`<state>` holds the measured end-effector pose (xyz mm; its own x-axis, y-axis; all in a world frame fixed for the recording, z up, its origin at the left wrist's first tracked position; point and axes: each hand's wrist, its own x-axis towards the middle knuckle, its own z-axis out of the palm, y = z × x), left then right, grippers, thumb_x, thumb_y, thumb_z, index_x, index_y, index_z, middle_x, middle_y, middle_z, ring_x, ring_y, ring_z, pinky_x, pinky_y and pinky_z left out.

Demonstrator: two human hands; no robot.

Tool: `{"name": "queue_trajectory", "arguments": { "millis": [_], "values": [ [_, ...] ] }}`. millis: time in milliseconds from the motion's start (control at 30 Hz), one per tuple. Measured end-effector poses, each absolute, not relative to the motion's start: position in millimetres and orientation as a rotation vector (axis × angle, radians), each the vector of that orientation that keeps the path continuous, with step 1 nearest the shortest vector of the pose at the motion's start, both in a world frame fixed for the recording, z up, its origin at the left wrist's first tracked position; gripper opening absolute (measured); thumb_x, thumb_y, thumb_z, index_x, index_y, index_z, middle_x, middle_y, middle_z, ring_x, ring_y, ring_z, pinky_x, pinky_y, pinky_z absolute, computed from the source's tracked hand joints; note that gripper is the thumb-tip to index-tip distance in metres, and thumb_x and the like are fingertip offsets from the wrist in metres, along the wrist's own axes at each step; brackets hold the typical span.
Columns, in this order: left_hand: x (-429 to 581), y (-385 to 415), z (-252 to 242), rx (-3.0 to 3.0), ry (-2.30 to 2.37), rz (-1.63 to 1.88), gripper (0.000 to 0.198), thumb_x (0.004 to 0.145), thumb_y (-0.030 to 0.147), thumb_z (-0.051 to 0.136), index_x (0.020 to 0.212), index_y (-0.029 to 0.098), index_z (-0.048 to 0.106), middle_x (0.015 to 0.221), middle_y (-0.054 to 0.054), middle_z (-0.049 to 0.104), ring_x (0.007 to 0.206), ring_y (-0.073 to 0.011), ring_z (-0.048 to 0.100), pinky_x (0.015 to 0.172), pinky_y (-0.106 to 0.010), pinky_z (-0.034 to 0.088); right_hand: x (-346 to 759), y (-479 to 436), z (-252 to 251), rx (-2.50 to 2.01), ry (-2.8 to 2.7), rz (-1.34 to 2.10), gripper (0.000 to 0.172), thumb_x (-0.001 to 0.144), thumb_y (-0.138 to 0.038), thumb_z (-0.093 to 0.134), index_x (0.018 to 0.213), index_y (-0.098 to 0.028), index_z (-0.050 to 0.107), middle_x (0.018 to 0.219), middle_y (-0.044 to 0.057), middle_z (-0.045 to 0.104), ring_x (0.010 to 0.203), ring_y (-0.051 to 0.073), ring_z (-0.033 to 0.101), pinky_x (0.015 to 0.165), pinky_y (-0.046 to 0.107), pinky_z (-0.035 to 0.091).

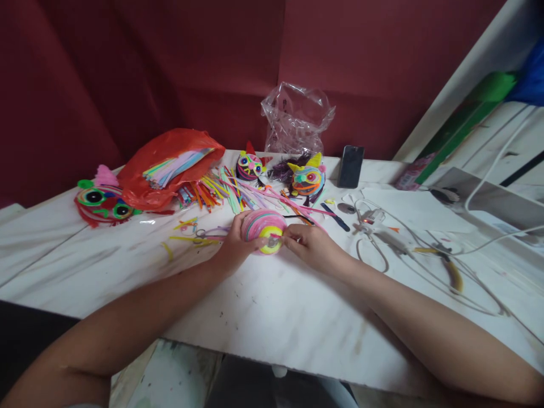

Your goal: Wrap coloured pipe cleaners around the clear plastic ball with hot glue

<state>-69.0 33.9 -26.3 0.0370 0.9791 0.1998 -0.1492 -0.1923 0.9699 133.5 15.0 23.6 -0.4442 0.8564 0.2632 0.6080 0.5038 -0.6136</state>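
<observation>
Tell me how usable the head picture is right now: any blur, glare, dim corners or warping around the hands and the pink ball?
Head view: the pink wound ball between the left hand and right hand is soft, its fine detail lost; the white table shows mild sheen, no harsh glare; the near left corner is dark; straight edges at the right bow, a wide-lens warp; the phone reads clearly.

Both your forearms reach forward and angle inward, bare, meeting at centre. Your left hand (236, 243) is cupped, fingers curled, thumb forward. Your right hand (308, 245) lies palm down, its fingertips (288, 237) pinched together, pointing toward the left hand.
</observation>
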Motion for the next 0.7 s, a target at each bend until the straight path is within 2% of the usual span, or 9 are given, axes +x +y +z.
{"name": "queue_trajectory", "arguments": {
  "millis": [300,500,700],
  "values": [
    [-69.4,33.8,-22.9,1.145,0.921,1.338,0.073,0.052,0.03,0.083,0.118,0.022,0.052,0.118,-0.006,0.062,0.111,-0.027,0.058,0.094,-0.04,0.047,132.7,20.9,25.0,-1.067,-1.96,0.851,0.029,0.086,-0.042,0.052,0.069,-0.019,0.056,0.067,0.001,0.06,0.062,0.013,0.054,0.059,0.025,0.043],
    [-69.7,31.5,-18.7,1.149,0.932,1.314,0.074,0.051,0.03,0.084,0.117,0.022,0.051,0.117,-0.006,0.061,0.108,-0.0264,0.058,0.089,-0.037,0.049,128.9,20.7,17.7,-1.038,-1.968,0.849,0.03,0.086,-0.044,0.052,0.069,-0.019,0.055,0.063,-0.002,0.054,0.059,0.012,0.048,0.057,0.025,0.039],
    [-70.7,31.8,-17.7,1.159,0.944,1.339,0.07,0.052,0.029,0.082,0.115,0.02,0.051,0.109,-0.005,0.062,0.1,-0.0237,0.06,0.087,-0.037,0.048,127.1,17.6,19.4,-0.993,-1.989,0.807,0.028,0.086,-0.043,0.054,0.074,-0.019,0.06,0.068,0.001,0.06,0.062,0.014,0.053,0.058,0.026,0.042]
  ]
}}
